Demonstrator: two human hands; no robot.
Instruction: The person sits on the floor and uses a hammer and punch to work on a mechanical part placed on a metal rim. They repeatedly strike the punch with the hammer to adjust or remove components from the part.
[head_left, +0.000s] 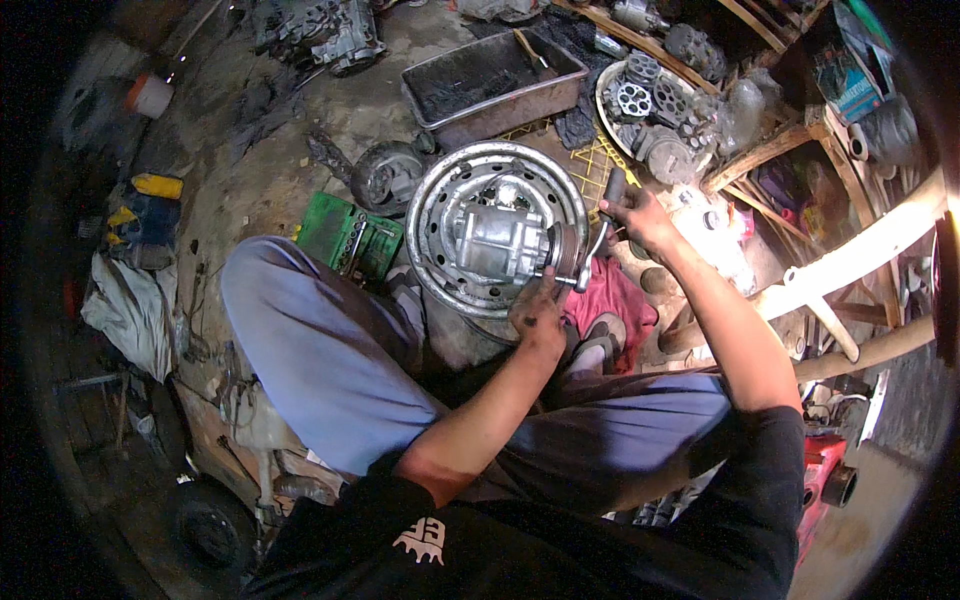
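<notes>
A silver cast compressor-like part (495, 240) with a ribbed dark pulley (563, 250) lies on a silver steel wheel rim (438, 218). My left hand (538, 318) is at the pulley's lower edge, fingers closed on a silver socket piece (562, 278) beside it. My right hand (640, 222) grips a wrench (600, 250) with a dark handle pointing upward; its silver head is by the pulley and socket. A red cloth (625, 325) lies under this, near my shoe.
An open green socket case (325, 228) is left of the rim. Behind are a metal tub (490, 125), a dark round part (385, 180) and a tray of parts (665, 110). Wooden framing (840, 165) and pale poles (850, 260) stand right. A tire (210, 530) lies lower left.
</notes>
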